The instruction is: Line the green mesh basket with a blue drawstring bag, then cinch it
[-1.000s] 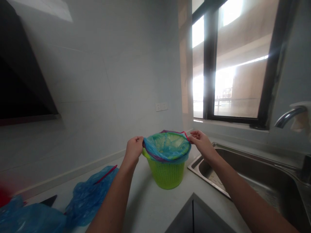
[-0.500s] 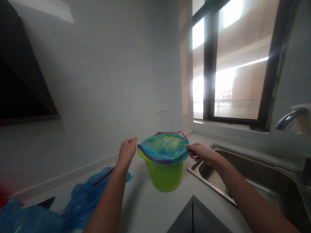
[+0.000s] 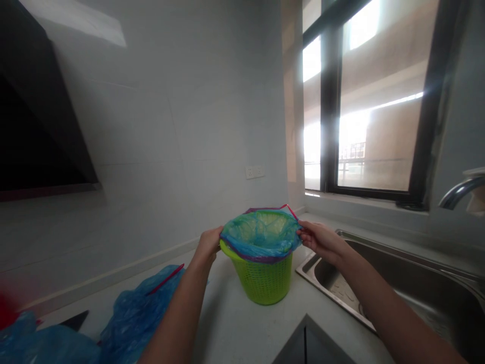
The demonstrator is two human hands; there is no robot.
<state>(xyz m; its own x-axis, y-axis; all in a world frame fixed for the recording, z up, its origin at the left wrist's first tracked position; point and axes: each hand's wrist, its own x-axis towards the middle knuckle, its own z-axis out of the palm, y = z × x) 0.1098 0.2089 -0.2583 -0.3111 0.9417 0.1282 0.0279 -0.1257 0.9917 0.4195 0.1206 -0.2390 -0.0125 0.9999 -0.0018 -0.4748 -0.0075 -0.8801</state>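
A green perforated plastic basket (image 3: 264,283) stands upright on the counter. A thin blue garbage bag (image 3: 261,230) lines it, with its purple-banded edge folded over the rim and a red drawstring (image 3: 291,210) sticking up at the back right. My left hand (image 3: 210,243) is closed at the left side of the rim, gripping the bag's edge; its fingertips are partly hidden. On the opposite side, my right hand (image 3: 318,240) pinches the bag's edge between thumb and fingers.
Crumpled blue bags (image 3: 140,308) with a red drawstring lie at the left. A steel sink (image 3: 397,273) with a faucet (image 3: 460,193) is on the right. Grey panels (image 3: 306,344) show at the counter's near edge. Behind are a wall with sockets (image 3: 254,172) and a window (image 3: 379,126).
My left hand has moved from just beside the rim onto the bag's left edge. My right hand still holds the right edge. The view has shifted slightly.
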